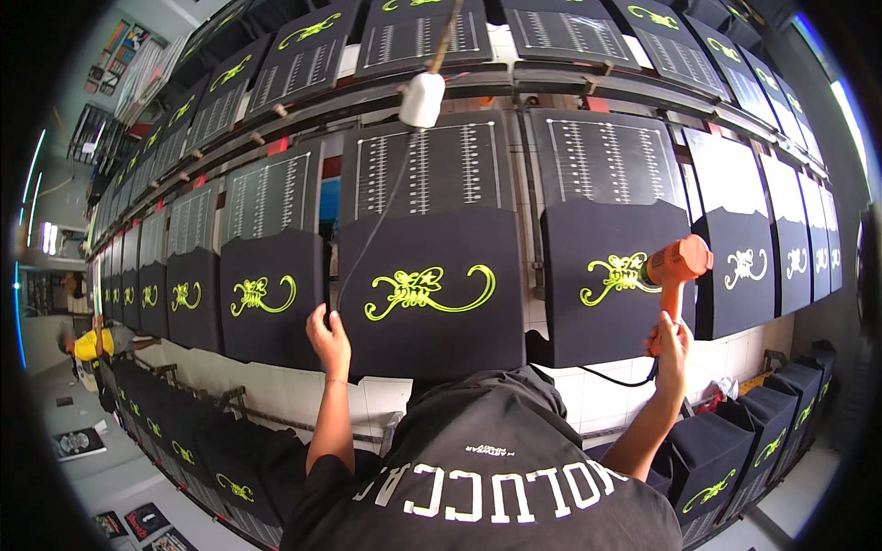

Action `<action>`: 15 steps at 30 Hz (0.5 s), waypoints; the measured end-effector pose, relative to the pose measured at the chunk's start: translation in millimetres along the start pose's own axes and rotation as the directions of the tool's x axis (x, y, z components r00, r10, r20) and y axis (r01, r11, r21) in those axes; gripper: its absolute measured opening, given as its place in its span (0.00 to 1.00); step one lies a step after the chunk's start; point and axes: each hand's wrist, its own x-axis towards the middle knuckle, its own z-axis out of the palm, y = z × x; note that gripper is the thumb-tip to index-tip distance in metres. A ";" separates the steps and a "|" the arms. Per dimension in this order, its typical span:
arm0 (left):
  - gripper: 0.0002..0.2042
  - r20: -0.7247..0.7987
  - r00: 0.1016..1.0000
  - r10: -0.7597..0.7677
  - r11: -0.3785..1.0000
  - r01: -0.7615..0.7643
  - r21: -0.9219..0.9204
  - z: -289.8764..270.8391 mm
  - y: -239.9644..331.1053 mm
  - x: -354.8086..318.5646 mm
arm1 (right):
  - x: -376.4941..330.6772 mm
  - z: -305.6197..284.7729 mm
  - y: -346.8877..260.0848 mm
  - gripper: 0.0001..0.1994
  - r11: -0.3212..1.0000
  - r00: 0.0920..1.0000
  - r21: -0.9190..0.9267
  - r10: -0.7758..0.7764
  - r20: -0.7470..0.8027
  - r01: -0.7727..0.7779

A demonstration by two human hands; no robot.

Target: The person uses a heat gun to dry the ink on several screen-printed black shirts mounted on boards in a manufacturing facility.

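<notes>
Orange blower (684,260): over black fabric (597,338), with nozzle toward yellow-green print (611,277), apparently for aiming there.
Right hand (673,344): wrapped round handle, leaving nozzle clear.
Left hand (331,344): empty, loosely curled, near middle garment (427,349); cannot tell contact.
Board (606,165): under fabric, likely keeping print flat.

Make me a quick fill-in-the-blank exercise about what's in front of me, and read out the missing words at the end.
1. The heat gun in the right hand is mostly ____ in colour.
2. The curled design just right of the left hand is ____.
3. The block on the hanging cord is ____.
Missing words: orange; yellow-green; white.
</notes>
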 end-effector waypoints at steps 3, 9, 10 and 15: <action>0.15 0.093 0.981 0.170 0.985 -0.166 -0.045 1.8 19.3 20.0 | -30.3 26.4 -9.2 0.12 0.995 0.996 0.080 0.045 0.076 -0.051; 0.11 0.313 0.947 0.071 0.974 0.001 -0.225 -17.7 -12.1 18.9 | -95.2 136.0 -20.2 0.13 0.986 0.952 0.106 0.095 0.293 -0.131; 0.12 0.258 0.961 0.104 0.971 -0.042 -0.237 -34.2 -10.3 15.1 | -100.9 152.9 -18.5 0.14 0.977 0.935 0.142 0.104 0.340 -0.160; 0.13 0.131 0.987 -0.089 0.983 0.108 -0.147 -112.4 -97.6 -24.3 | -127.0 217.5 -22.7 0.13 0.987 0.921 0.122 0.050 0.386 -0.105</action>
